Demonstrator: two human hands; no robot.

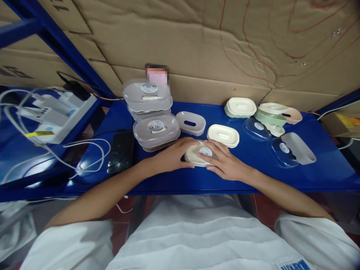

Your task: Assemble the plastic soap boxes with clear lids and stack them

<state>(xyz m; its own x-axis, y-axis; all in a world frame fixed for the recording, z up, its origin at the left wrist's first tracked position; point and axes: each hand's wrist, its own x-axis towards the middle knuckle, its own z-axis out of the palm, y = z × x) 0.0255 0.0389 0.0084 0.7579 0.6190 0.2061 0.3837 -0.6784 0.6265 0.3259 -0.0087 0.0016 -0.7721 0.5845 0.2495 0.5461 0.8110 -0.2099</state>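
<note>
A cream soap box (194, 153) with a clear lid and a round white label lies on the blue table in front of me. My left hand (180, 153) grips its left end, thumb at the near side and fingers over the far edge. Across the lid's right part lies my right hand (225, 161), its fingers bent around that end. Just behind the box is a loose cream tray (223, 135). A grey tray with an oval slot (191, 123) sits to its left. Grey lidded soap boxes (156, 131) are stacked beyond my left hand.
Right of my hands lie clear lids (257, 128), a grey base (298, 148), a cream soap box (241, 107) and green and pink pieces (271, 112). Leftward are a black device (120, 152), white cables and a loaded power strip (64, 120). Cardboard (182, 45) walls the back.
</note>
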